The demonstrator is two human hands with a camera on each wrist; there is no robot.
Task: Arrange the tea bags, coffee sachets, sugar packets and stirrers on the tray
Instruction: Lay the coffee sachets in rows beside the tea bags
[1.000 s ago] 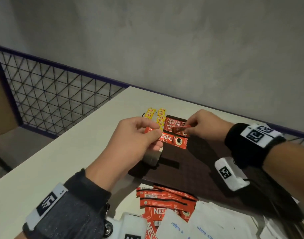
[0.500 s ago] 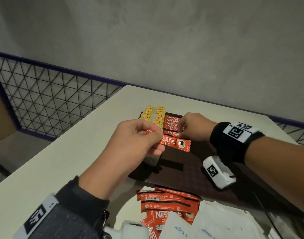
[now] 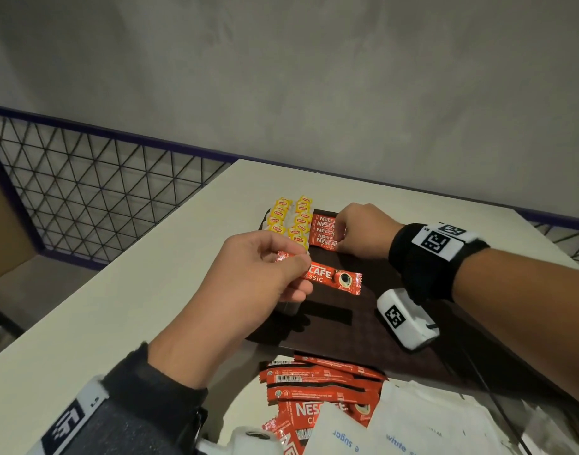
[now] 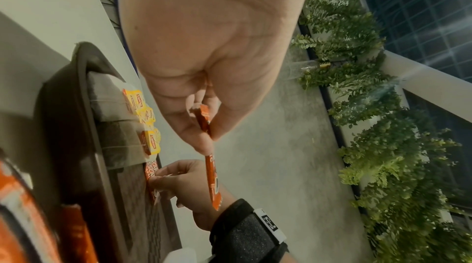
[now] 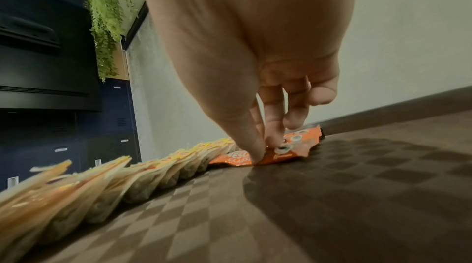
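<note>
Coffee sachets [image 3: 324, 235] gain one more on the tray [image 3: 363, 326]: right hand [image 3: 360, 233] now pinches it down flat, left hand [image 3: 248, 277] pinching the next sachet [image 3: 334, 279].

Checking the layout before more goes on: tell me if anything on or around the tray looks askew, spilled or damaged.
Nothing on the tray stands out: tea bags sit in two neat rows, coffee sachets overlap tidily beside them. The spare sachets and sugar packets lie in a loose heap on the table, unsorted, not spilled.
</note>
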